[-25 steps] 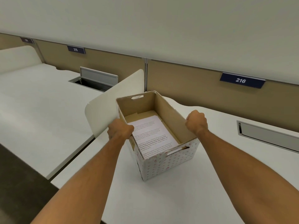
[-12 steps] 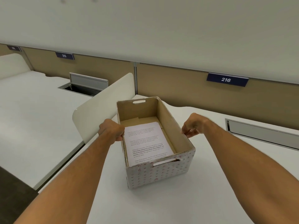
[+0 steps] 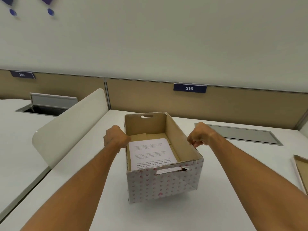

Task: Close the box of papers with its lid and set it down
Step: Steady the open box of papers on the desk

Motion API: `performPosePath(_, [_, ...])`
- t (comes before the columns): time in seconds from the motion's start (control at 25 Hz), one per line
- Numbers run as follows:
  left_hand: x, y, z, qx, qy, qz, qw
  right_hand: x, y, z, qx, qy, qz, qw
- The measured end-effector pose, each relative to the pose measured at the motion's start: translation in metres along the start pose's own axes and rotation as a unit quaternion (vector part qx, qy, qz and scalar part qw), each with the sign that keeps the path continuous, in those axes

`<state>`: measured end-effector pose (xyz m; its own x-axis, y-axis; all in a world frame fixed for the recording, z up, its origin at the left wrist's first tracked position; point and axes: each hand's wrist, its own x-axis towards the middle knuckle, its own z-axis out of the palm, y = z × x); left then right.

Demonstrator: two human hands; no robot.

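A: From the head view, which step is being worked on?

B: The box is being gripped on both long sides, and the closing is judged not yet begun. The left hand is being curled over the left rim, fingers hidden inside or behind the wall; the right hand is being closed on the right rim, with a thumb tip showing below the edge. The box is being seen near the middle of the worktop, its near corner possibly lifted, though that cannot be told for sure. The papers are being left uncovered inside, lying flat against the left wall.

A: What is being called for next?

B: A flat brown piece is being glimpsed at the right edge of the worktop; it is being taken for the lid, only partly in frame. One hand is judged to be needed there, then the lid is to be squared over the rim and pressed down evenly.

A: Any writing being read?

B: "216" is being read on a blue plate on the partition, and "215" on another plate at far left, blurred. Printed paragraphs are being seen on the top sheet, too small to read. Small pink marks are being shown on the box's outside.
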<state>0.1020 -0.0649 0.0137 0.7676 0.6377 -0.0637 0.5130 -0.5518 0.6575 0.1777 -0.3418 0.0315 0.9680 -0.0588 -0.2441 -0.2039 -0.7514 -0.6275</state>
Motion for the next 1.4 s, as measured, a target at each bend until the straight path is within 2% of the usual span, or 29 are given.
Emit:
performPosePath(0.28, [-0.037,0.048,0.055,0.019,-0.013,0.105,0.994,-0.036,0.077,-0.054,0.006,0.075,0.051,0.996])
performPosePath(0.48, [-0.055,0.064,0.08,0.021,-0.032,0.138,0.99,-0.054,0.11,-0.067,0.013,0.109,0.073,0.991])
performPosePath(0.6, [-0.06,0.065,0.088,0.02,-0.057,0.128,0.99,-0.057,0.121,-0.068,0.018,0.115,0.08,0.99])
performPosePath(0.84, [-0.061,0.052,0.091,-0.012,-0.117,0.039,0.992,-0.063,0.129,-0.059,0.043,0.078,0.114,0.989])
performPosePath(1.0, [-0.057,0.044,0.096,-0.006,-0.117,0.026,0.993,-0.062,0.137,-0.051,0.067,0.05,0.127,0.988])
performPosePath(1.24, [-0.06,0.046,0.1,0.042,-0.088,0.065,0.993,-0.064,0.145,-0.055,0.106,0.008,0.129,0.986])
performPosePath(1.4, [-0.088,0.068,0.106,0.115,-0.042,0.181,0.976,-0.066,0.167,-0.057,0.094,0.014,0.098,0.991])
